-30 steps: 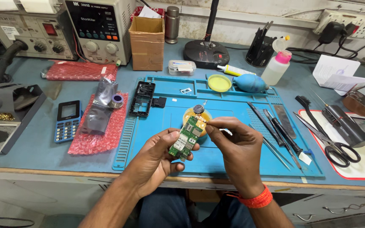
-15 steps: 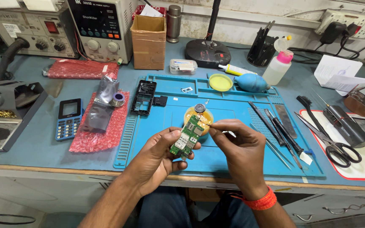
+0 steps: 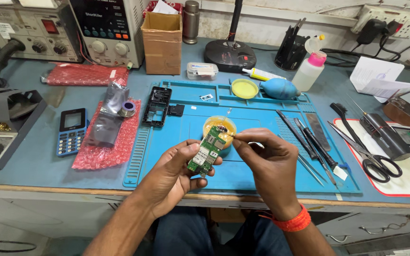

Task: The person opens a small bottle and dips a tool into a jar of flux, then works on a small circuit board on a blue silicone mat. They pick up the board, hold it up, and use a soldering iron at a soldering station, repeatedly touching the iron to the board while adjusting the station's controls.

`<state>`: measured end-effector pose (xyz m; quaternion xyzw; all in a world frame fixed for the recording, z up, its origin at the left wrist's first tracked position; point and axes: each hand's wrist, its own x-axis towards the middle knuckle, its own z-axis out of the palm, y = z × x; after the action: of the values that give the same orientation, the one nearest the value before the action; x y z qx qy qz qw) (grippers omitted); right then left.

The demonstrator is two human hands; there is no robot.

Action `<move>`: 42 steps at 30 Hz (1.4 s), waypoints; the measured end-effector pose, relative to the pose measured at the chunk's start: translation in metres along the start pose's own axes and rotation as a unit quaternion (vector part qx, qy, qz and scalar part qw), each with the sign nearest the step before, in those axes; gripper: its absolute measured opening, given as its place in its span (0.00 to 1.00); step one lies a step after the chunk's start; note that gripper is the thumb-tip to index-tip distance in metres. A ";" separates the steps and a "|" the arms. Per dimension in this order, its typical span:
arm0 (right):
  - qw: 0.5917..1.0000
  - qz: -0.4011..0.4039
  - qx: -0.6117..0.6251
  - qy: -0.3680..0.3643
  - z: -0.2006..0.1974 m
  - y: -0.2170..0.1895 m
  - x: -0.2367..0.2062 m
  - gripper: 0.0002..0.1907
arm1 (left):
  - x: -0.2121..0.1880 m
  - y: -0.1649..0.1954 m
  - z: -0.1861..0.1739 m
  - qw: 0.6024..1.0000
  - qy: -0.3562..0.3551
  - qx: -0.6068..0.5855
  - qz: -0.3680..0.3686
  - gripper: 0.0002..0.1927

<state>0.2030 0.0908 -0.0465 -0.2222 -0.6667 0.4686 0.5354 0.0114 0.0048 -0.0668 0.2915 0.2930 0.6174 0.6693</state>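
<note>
1. The green circuit board (image 3: 207,152) is held tilted above the blue work mat (image 3: 243,175), just in front of a small yellow tin (image 3: 219,124).
2. The left hand (image 3: 174,175) grips the board by its lower edges, fingers curled under it.
3. The right hand (image 3: 266,163) pinches a thin tool whose tip touches the board's upper end.
4. Judged step: working a point on the board; it calls for a steady tip.
5. Tweezers (image 3: 309,142) and scissors (image 3: 368,156) lie to the right; a blue keypad phone (image 3: 70,131) lies left.

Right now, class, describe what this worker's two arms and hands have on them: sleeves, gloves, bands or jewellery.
Both arms are bare to the frame's edge, with no sleeves showing. The left hand and right hand wear no gloves, and no rings are visible. The only item worn is an orange-red band of several strands around the right wrist.
</note>
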 end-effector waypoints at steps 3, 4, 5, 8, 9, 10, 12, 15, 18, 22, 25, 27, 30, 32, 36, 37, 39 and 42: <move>1.000 0.011 -0.010 0.000 0.000 0.001 0.001 0.06 | 0.001 0.000 0.000 1.000 0.005 0.002 0.000 0.21; 1.000 0.002 -0.007 0.002 0.000 0.001 0.001 0.06 | 0.000 0.000 0.000 1.000 0.008 0.001 0.000 0.21; 1.000 -0.006 -0.002 0.004 0.000 0.001 0.001 0.06 | 0.000 0.001 -0.001 1.000 0.006 0.001 0.002 0.21; 1.000 -0.007 -0.001 0.000 0.001 0.002 0.000 0.06 | 0.000 0.000 0.000 1.000 0.002 -0.002 0.001 0.22; 1.000 -0.006 -0.001 -0.004 0.001 0.002 0.001 0.06 | 0.001 0.000 0.000 1.000 0.004 -0.001 0.000 0.22; 1.000 -0.004 -0.001 -0.001 0.001 0.002 0.001 0.06 | 0.001 0.000 0.000 1.000 0.007 0.000 -0.001 0.22; 1.000 -0.003 0.001 0.001 0.001 0.002 0.003 0.06 | 0.001 0.001 -0.001 1.000 0.005 0.004 0.003 0.22; 1.000 -0.014 -0.012 -0.001 0.000 0.002 0.002 0.06 | 0.000 0.000 -0.001 1.000 0.001 -0.001 0.002 0.21; 1.000 0.009 -0.005 0.002 0.000 0.002 0.003 0.05 | 0.001 0.000 -0.001 1.000 -0.001 -0.002 0.000 0.21; 1.000 -0.004 -0.009 0.002 -0.001 0.002 0.001 0.05 | 0.000 0.001 -0.001 1.000 -0.002 -0.002 0.002 0.21; 1.000 -0.001 -0.005 0.012 -0.003 0.000 0.000 0.05 | 0.000 0.001 0.001 1.000 0.017 -0.009 0.007 0.20; 0.999 0.002 -0.021 0.029 -0.006 -0.003 -0.007 0.06 | 0.000 0.001 0.001 1.000 0.015 -0.021 0.015 0.19; 1.000 -0.007 -0.023 0.017 -0.009 -0.005 -0.021 0.05 | 0.002 -0.001 0.000 0.999 0.015 -0.034 0.024 0.18; 1.000 -0.001 -0.025 0.008 -0.009 -0.004 -0.028 0.06 | 0.002 -0.003 -0.001 0.999 0.019 -0.036 0.028 0.17; 0.999 -0.021 -0.018 -0.033 -0.011 0.001 -0.030 0.06 | 0.005 -0.005 -0.002 0.999 0.018 -0.033 0.038 0.17; 0.998 -0.014 -0.023 -0.048 -0.013 0.001 -0.029 0.07 | 0.005 -0.005 -0.003 0.998 0.017 -0.033 0.041 0.18; 0.996 0.001 -0.035 -0.076 -0.016 0.001 -0.026 0.07 | 0.004 -0.004 -0.003 0.998 0.022 -0.034 0.039 0.19; 0.993 -0.027 -0.047 -0.109 -0.018 0.002 -0.025 0.08 | 0.005 -0.004 -0.001 0.999 0.023 -0.033 0.037 0.21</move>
<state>0.2270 0.0786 -0.0610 -0.1768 -0.7482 0.4429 0.4613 0.0130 0.0097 -0.0706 0.2651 0.2768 0.6574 0.6487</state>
